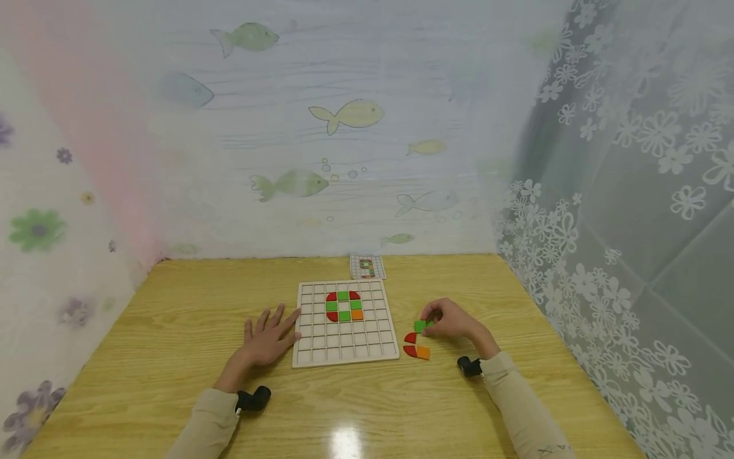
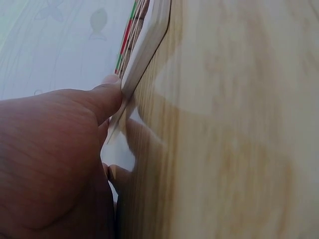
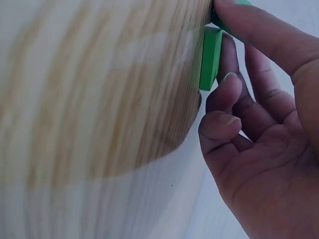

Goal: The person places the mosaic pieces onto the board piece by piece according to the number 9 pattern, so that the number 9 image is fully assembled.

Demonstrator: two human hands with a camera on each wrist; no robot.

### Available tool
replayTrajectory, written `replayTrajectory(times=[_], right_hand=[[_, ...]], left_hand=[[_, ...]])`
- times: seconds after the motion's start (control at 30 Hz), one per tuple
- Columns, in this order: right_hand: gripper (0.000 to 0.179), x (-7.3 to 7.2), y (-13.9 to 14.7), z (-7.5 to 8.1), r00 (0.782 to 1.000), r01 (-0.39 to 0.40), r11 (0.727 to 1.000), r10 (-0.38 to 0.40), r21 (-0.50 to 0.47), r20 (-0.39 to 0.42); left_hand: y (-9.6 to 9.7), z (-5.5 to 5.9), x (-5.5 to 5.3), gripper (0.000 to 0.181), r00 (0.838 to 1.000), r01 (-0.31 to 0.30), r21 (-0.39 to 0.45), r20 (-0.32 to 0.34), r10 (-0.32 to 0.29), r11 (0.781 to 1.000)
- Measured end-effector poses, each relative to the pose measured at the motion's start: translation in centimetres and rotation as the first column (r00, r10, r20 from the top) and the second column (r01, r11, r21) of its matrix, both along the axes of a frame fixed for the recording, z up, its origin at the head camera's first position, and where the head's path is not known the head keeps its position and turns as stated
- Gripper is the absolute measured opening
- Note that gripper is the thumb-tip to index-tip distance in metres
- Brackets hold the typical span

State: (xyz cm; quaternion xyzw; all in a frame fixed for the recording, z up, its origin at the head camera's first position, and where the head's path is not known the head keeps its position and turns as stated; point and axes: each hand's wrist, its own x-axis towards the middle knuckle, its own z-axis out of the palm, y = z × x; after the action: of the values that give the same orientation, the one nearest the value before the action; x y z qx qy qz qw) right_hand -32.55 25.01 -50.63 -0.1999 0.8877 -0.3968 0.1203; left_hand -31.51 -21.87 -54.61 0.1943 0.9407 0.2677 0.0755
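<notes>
On the table lies a pale wooden grid board [image 1: 346, 341], holding a ring of red quarter-circle, green square and orange square tiles [image 1: 344, 315]. My left hand [image 1: 268, 338] rests flat with fingers spread at the board's left edge; its thumb [image 2: 107, 97] touches the rim. Right of the board, my right hand [image 1: 455, 320] pinches a green square tile [image 3: 225, 20], partly hidden by the thumb. Another green square tile [image 3: 210, 59] sits beside it, close to the curled fingers. Nearer me lie two red quarter-circle tiles [image 1: 410, 338] and an orange square tile [image 1: 423, 352].
A small card [image 1: 375, 266] with a printed grid and coloured pattern lies behind the board. The wooden table [image 1: 189, 299] meets a fish-patterned wall [image 1: 355, 191] at the back, and a flower-patterned wall [image 1: 596, 255] stands on the right.
</notes>
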Motion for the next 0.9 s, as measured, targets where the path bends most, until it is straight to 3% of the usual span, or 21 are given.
replayTrajectory(times=[0.33, 0.57, 0.7, 0.9], right_hand=[[0.013, 0.0, -0.8, -0.2, 1.0, -0.009, 0.999, 0.009, -0.035, 0.005], [0.012, 0.4, -1.2, -0.1, 0.999, -0.028, 0.999, 0.027, -0.026, -0.037], [0.011, 0.5, -1.5, 0.1, 0.999, -0.014, 0.999, 0.013, -0.035, -0.048], [0.01, 0.6, -2.2, 0.3, 0.997, 0.018, 0.998, -0.023, -0.066, -0.076]], left_hand=[[0.2, 0.7, 0.3, 0.066, 1.0, 0.002, -0.002, 0.004, -0.002, 1.0], [0.1, 1.6, 0.7, 0.066, 0.999, 0.029, 0.049, 0.03, -0.03, 0.998], [0.0, 1.4, 0.5, 0.066, 0.999, 0.032, 0.059, 0.028, -0.034, 0.998], [0.0, 0.7, 0.1, 0.07, 1.0, 0.016, 0.005, 0.019, -0.016, 1.0]])
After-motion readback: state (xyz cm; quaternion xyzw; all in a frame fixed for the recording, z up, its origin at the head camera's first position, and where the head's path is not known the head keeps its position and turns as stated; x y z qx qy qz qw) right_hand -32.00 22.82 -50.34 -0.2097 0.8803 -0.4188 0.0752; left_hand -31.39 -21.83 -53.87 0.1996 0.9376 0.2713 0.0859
